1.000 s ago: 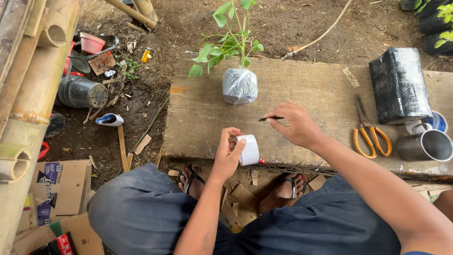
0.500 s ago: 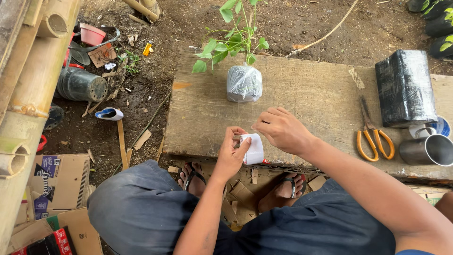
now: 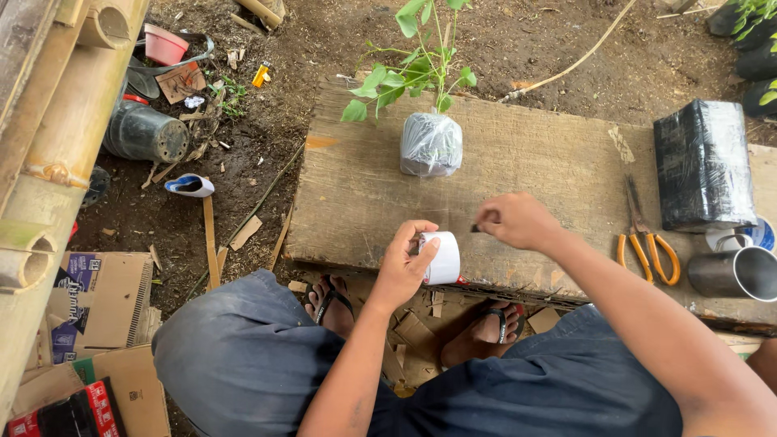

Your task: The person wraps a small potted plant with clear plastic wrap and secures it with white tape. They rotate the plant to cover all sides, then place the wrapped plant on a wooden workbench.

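My left hand (image 3: 407, 263) grips a white roll of tape (image 3: 442, 258) at the near edge of a wooden board (image 3: 534, 170). My right hand (image 3: 516, 221) sits just right of the roll, its fingers pinched on a small dark thing, possibly the tape's end; I cannot tell which. Farther back on the board stands a green seedling (image 3: 421, 57) with its root ball wrapped in clear plastic (image 3: 431, 144). Both hands are well short of the plant.
Orange-handled scissors (image 3: 647, 243), a black wrapped block (image 3: 702, 164) and a metal mug (image 3: 738, 272) lie at the board's right end. Bamboo poles (image 3: 57, 146), cardboard boxes (image 3: 89, 307), a dark pot (image 3: 146, 133) and scraps lie on the dirt at left. My sandalled feet (image 3: 332, 303) are under the board's edge.
My right hand has come back from farther over the board toward the roll. My left hand with the roll has stayed at the board's near edge.
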The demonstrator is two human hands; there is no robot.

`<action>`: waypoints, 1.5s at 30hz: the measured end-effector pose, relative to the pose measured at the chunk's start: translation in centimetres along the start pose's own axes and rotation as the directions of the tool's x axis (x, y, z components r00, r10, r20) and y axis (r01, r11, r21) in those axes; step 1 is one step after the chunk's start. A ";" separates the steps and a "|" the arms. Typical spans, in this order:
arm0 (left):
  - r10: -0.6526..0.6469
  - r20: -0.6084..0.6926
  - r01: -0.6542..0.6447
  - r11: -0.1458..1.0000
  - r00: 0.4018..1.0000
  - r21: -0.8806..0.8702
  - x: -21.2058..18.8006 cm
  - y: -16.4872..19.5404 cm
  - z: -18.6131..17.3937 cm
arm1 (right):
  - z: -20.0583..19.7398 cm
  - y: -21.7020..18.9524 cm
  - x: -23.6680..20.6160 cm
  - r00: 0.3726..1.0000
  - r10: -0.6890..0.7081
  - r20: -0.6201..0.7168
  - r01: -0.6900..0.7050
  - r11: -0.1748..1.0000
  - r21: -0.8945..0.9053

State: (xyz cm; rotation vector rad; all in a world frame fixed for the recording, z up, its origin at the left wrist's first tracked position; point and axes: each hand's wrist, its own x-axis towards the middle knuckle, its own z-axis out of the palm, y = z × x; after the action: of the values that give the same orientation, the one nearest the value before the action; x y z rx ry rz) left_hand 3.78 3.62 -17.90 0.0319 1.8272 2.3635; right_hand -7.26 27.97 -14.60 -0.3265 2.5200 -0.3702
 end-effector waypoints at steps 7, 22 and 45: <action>-0.105 0.097 0.113 0.991 0.990 -0.077 1.0 0.1 -0.2 | -2.2 3.8 1.2 0.988 0.119 -0.097 -0.111 0.990 0.088; -0.101 0.112 0.096 0.994 0.989 0.047 1.5 0.7 -0.7 | -3.8 -10.4 10.4 0.882 0.334 -0.332 -0.042 0.759 0.650; -0.268 0.521 0.142 0.953 0.810 0.268 -1.3 0.2 3.9 | -2.3 -2.5 2.7 0.887 0.317 -0.337 -0.066 0.808 0.586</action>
State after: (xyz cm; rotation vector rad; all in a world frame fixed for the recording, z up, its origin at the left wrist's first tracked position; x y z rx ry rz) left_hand 5.43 7.13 -16.63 0.4692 1.6741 1.7444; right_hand -10.33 25.26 -13.29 0.2842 2.6585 -1.1753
